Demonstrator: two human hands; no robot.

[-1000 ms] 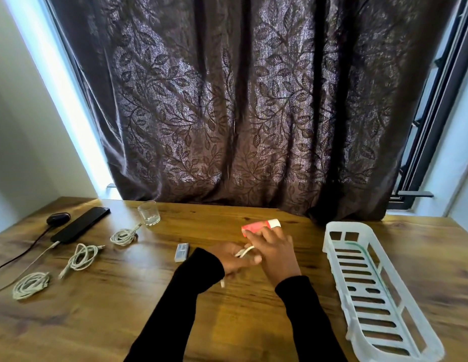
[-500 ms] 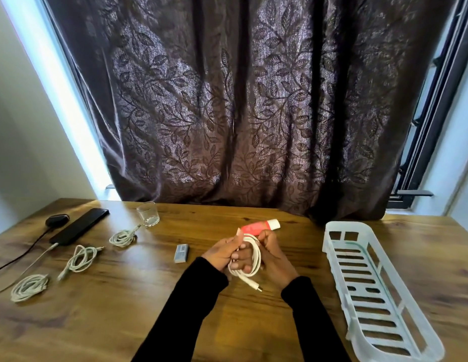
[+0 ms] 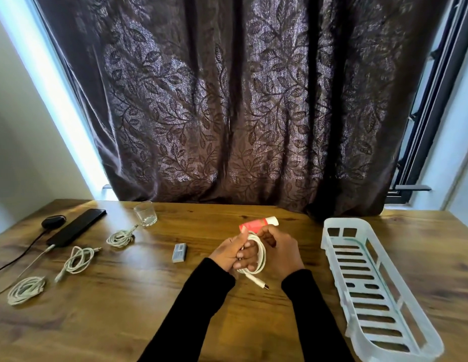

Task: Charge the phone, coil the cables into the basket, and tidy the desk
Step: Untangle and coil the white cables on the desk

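Both hands hold a white cable [image 3: 259, 254] wound into a small coil above the middle of the wooden desk. My left hand [image 3: 231, 253] grips the coil from the left, my right hand [image 3: 281, 253] from the right. The cable's plug end sticks out below the hands. A white slatted plastic basket [image 3: 329, 239] lies to the right with nothing in it. At the far left a black phone [image 3: 76, 227] lies with a cable plugged into its near end. Three other white cables lie on the left: [image 3: 120, 237], [image 3: 78, 259], [image 3: 25, 290].
A small glass [image 3: 146, 217] stands at the back left. A red and white tube [image 3: 257, 223] lies just behind my hands. A small grey box [image 3: 180, 252] lies left of them. A black charger [image 3: 54, 221] sits beside the phone. A dark curtain hangs behind the desk.
A second ago my hands were low over the desk with little cable showing. They have since lifted and turned, and the cable now shows as a wound coil between them.
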